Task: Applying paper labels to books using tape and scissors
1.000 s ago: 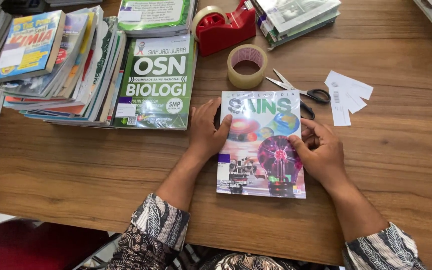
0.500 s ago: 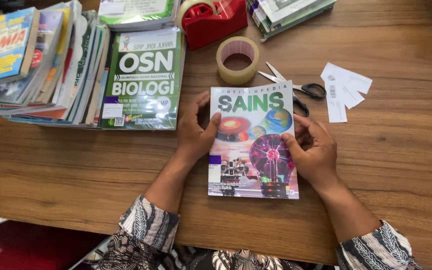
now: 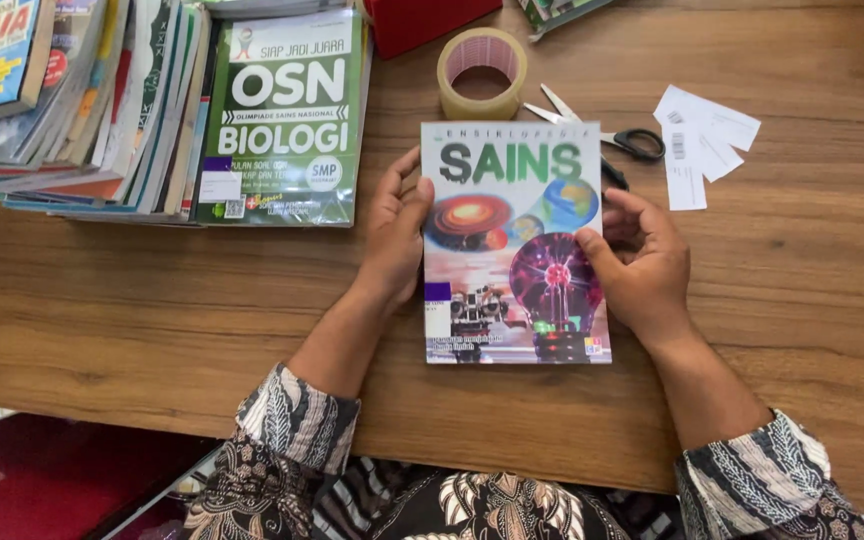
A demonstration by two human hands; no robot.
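Hands [image 3: 397, 240] [image 3: 642, 265] holding colourful book [image 3: 512, 240], white labels [image 3: 697, 145] beside

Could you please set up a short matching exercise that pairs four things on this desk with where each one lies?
Things:
1. science book
2. roll of tape
3. scissors
4. green book

Places:
A. on top of the book stack, at the left
B. held flat on the wooden table between the left hand and the right hand
C. standing just beyond the top edge of the held book
D. partly tucked behind the held book's upper right corner, beside the white paper slips

Pairs: 1-B, 2-C, 3-D, 4-A
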